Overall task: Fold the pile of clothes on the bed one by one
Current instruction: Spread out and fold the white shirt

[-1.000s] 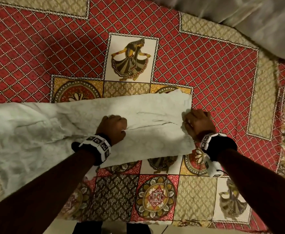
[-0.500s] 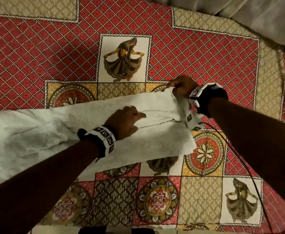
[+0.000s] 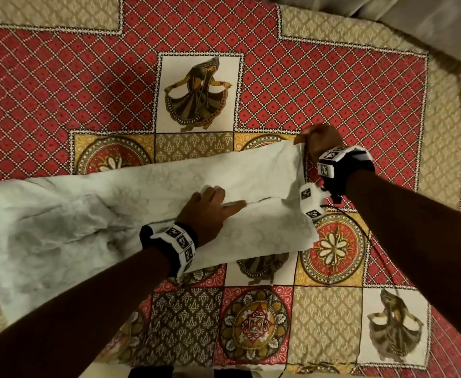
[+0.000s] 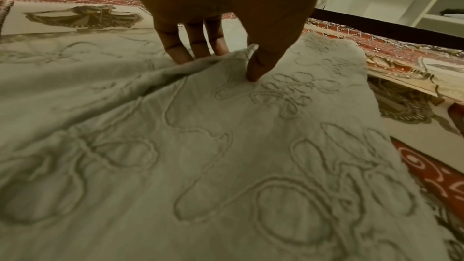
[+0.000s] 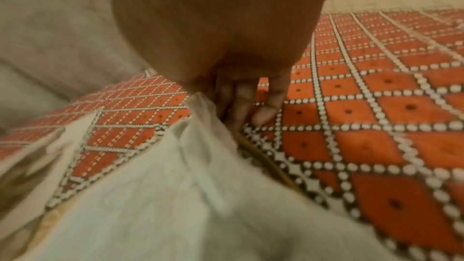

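A pale white garment point(image 3: 92, 214) with faint stitched flower outlines lies spread across the bed from the left edge to the middle. My left hand point(image 3: 210, 205) rests flat on it beside a fold line, fingers point(image 4: 180, 51) straight and pressing the cloth point(image 4: 226, 146). My right hand point(image 3: 316, 140) pinches the garment's far right corner and holds it slightly raised off the cover. In the blurred right wrist view the cloth edge point(image 5: 200, 122) runs up into the curled fingers point(image 5: 241, 106).
The bed wears a red diamond-patterned cover point(image 3: 333, 85) with dancer panels point(image 3: 196, 94) and round medallions point(image 3: 333, 246). A grey blanket point(image 3: 414, 20) lies at the far right corner. The bed's near edge point(image 3: 251, 366) runs along the bottom.
My right hand left the garment's near right edge, moved to its far right corner and pulled that corner outward. The left hand slid a little right along the fold with fingers straightened.
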